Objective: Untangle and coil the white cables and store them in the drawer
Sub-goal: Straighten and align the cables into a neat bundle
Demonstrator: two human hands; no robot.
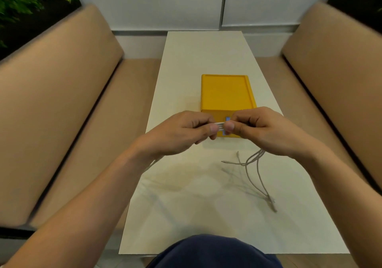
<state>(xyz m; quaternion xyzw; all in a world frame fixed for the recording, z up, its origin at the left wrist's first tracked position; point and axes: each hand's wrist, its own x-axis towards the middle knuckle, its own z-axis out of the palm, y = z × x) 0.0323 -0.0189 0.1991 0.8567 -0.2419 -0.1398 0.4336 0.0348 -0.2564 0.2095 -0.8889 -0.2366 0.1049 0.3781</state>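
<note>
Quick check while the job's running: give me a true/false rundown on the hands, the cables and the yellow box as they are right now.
1. The left hand and the right hand both pinch a bundle of white cables between them. True.
2. The yellow box stands on a bench. False: it stands on the white table.
3. Loose cable strands trail from under the right hand down to the table. True.
4. The white cables are already stored inside the yellow box. False: they are held in the hands, on the near side of the box.
</note>
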